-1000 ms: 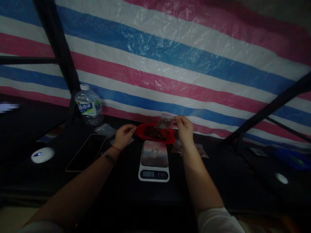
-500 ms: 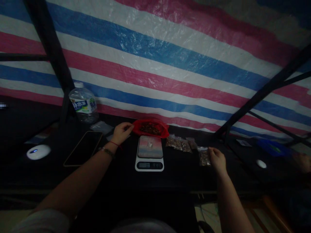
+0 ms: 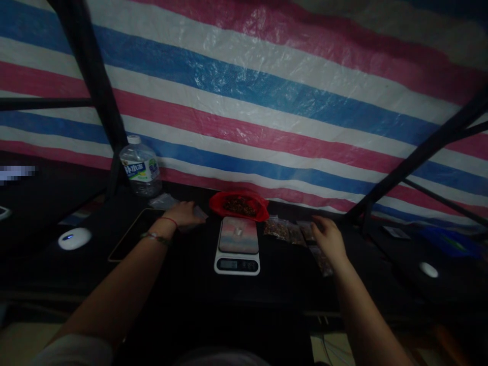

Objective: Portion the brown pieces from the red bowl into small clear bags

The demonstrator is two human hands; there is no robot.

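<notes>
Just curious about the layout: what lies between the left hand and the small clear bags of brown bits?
A white, flat-topped scale, with a red plastic bag just behind it, as the head view shows.

Worn items, head view. Left wrist [image 3: 163, 229]: a thin red cord [image 3: 170, 220], plain and narrow, lies nearer the left hand [image 3: 185, 214]; a thicker bracelet [image 3: 155, 237], seemingly beaded, mostly dark with a few paler parts, lies farther up the forearm. Left upper arm: a loose, pale, greyish-white sleeve [image 3: 74, 351], its edge near the elbow. Lower centre: a pale, curved strip of cloth [image 3: 224, 357], dim and cut by the lower border, its detail too dark to read.
</notes>
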